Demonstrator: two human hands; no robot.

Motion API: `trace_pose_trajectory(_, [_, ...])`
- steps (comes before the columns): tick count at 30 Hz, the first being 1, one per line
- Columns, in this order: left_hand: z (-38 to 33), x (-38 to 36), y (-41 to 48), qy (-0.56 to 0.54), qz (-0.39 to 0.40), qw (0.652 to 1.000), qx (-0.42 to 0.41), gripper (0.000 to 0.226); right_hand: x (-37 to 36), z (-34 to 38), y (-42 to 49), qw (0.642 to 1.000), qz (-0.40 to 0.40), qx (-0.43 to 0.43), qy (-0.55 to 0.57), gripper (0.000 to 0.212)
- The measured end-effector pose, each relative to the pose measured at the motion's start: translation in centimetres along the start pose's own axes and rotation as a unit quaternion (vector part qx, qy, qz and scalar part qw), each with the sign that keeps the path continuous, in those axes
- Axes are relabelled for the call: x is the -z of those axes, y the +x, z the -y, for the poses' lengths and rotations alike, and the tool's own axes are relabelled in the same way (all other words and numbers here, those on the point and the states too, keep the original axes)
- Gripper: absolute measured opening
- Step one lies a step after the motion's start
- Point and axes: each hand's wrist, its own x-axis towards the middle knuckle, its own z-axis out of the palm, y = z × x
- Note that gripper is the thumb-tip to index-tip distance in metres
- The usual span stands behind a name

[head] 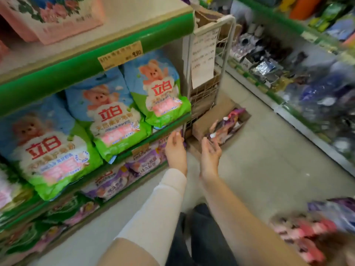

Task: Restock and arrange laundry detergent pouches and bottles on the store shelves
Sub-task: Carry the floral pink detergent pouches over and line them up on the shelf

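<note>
Reaching toward the aisle end of the lower shelf: 2 bare hands, neither holding stock.

Item 1: left hand (175, 150). Fingers straight and together, palm turned inward. The fingertips are level with the green shelf lip (153, 136), just beside the last of the purple pouches (138, 166). It may be touching that pouch, but the frame is too smeared there to settle it.

Item 2: right hand (210, 153). Fingers loosely spread, nothing in it, hanging over the floor between the shelf end and the cardboard box (215, 116).

Item 3: cardboard box. It sits on the floor against the foot of the wire rack (209, 77), top open, with spare pouches (229, 122) lying inside (by my reading the supply, parked close so each pouch has a short trip to its row).

Item 4: 3 bear pouches (109, 116), green and blue, on the shelf above. They lean back with faces outward, so the labels read from the aisle, and a price tag (120, 54) is fixed to the strip over them.

Item 5: purple pouches, lower shelf. They lie overlapped in a row that runs to the shelf end.

Assessment: 2 open hands at the junction of row and box suit either squaring the end pouch or lifting the next spare.
</note>
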Motion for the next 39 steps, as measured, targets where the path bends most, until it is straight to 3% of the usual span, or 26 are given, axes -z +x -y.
trace_pose_trajectory(5, [5.7, 2.0, -3.9, 0.025, 0.058, 0.989, 0.131, 0.034, 5.8, -5.3, -2.9, 0.992, -0.084, -0.090, -0.012, 0.054])
trace_pose_trajectory(12, [12.8, 5.6, -9.9, 0.082, 0.091, 0.953, 0.277, 0.038, 15.2, -11.5, -7.6, 0.971, -0.195, -0.133, -0.033, 0.056])
trace_pose_trajectory(19, [15.2, 5.5, -17.0, 0.223, 0.229, 0.914, 0.251, 0.038, 23.3, -14.5, -11.4, 0.939, -0.303, -0.161, 0.036, 0.050])
trace_pose_trajectory(29, [18.9, 6.0, -26.7, 0.363, 0.415, 0.802, 0.231, 0.040, 29.9, -17.0, -18.4, 0.860, -0.428, -0.164, 0.224, 0.041])
trace_pose_trajectory(39, [20.6, 4.2, -37.5, 0.416, 0.576, 0.659, 0.246, 0.040, 35.8, -18.6, -23.3, 0.713, -0.578, -0.098, 0.385, 0.032])
